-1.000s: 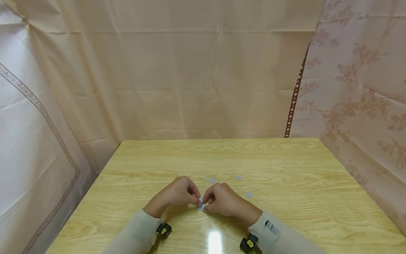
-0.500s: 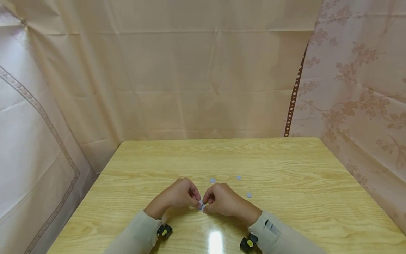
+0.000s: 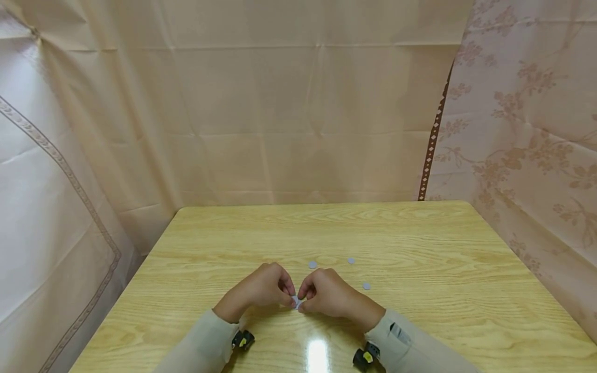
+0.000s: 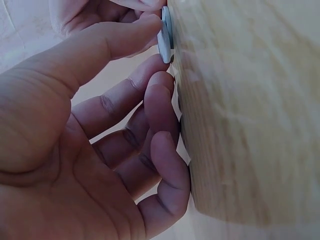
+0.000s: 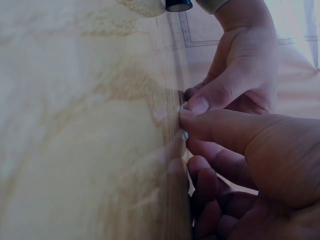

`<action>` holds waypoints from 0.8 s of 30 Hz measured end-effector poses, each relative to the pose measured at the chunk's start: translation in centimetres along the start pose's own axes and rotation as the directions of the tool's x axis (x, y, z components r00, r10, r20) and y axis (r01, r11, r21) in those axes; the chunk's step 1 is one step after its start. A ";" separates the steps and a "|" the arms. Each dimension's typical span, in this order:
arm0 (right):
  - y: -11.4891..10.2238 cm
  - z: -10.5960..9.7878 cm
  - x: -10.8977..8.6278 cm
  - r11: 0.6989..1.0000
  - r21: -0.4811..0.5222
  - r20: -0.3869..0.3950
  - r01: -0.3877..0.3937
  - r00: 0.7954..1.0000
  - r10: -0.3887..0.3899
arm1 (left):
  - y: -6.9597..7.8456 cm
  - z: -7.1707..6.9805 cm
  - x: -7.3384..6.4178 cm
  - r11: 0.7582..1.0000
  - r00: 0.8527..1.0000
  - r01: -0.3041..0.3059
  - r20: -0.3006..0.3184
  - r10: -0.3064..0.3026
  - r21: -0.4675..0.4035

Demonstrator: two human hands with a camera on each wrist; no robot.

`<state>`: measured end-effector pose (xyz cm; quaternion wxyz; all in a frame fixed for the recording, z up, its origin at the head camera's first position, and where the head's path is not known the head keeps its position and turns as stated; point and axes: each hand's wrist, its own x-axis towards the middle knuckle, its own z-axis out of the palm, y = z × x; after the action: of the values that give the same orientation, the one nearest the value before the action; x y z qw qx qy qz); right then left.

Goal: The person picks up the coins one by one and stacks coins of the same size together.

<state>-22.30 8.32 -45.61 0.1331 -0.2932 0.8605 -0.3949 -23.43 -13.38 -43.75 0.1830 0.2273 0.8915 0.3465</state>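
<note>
My left hand [image 3: 267, 285] and right hand [image 3: 332, 295] meet low over the table, fingertips close together. Between the left thumb and index finger a small pale grey disc [image 4: 164, 44] is pinched, tilted on edge in the left wrist view. A second disc [image 4: 168, 22] lies flat against the table just beside it and partly overlaps it there. The right thumb and index finger grip this second disc at its sides; in the right wrist view the thumbs hide most of both. The other fingers of both hands are curled loosely near the tabletop.
Three more discs lie flat beyond the hands: one [image 3: 313, 264] straight ahead, one [image 3: 351, 261] farther right, and one [image 3: 366, 286] past the right wrist. The wood-grain table [image 3: 224, 233] ends at a hanging beige cloth [image 3: 298, 114]. Patterned cloth hangs on both sides.
My left hand has shifted slightly down toward my body, bringing its disc closer against the other one. The right hand has stayed in place, and the three loose discs have not moved.
</note>
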 end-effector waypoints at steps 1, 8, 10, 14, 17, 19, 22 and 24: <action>0.0 0.0 0.0 1.000 0.000 -0.001 0.001 1.000 -0.001 | 0.0 0.0 0.0 1.000 1.000 0.002 0.001 -0.002 -0.002; 0.0 0.0 0.0 1.000 -0.007 -0.005 -0.002 1.000 0.002 | -0.2 -0.2 0.0 1.000 1.000 0.012 0.018 -0.012 -0.011; 0.0 0.0 0.0 1.000 -0.007 -0.002 -0.002 1.000 0.002 | -0.4 -0.3 0.1 1.000 1.000 0.007 0.030 -0.006 -0.023; -0.1 0.0 0.0 1.000 -0.009 0.000 0.001 1.000 -0.001 | -0.8 -0.6 0.1 0.999 0.999 -0.011 0.052 0.013 -0.040; -0.2 0.0 -0.1 1.000 -0.007 0.001 0.001 1.000 -0.001 | -0.9 -0.8 0.0 0.999 0.998 -0.008 0.057 0.010 -0.044; -0.2 0.0 -0.1 1.000 -0.006 0.001 -0.001 1.000 0.001 | -0.9 -0.9 0.0 0.999 0.998 0.000 0.055 0.002 -0.039; -0.3 0.0 -0.1 1.000 -0.005 0.001 -0.006 1.000 0.006 | -0.9 -0.9 0.0 1.000 0.999 0.004 0.049 -0.003 -0.028; -0.3 -0.1 -0.2 1.000 -0.004 0.000 -0.008 1.000 0.008 | -1.0 -0.8 0.1 1.000 0.999 0.003 0.045 -0.002 -0.020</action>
<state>-22.08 8.30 -45.33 0.1341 -0.2901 0.8625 -0.3925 -24.16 -14.43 -43.86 0.2060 0.2320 0.8839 0.3500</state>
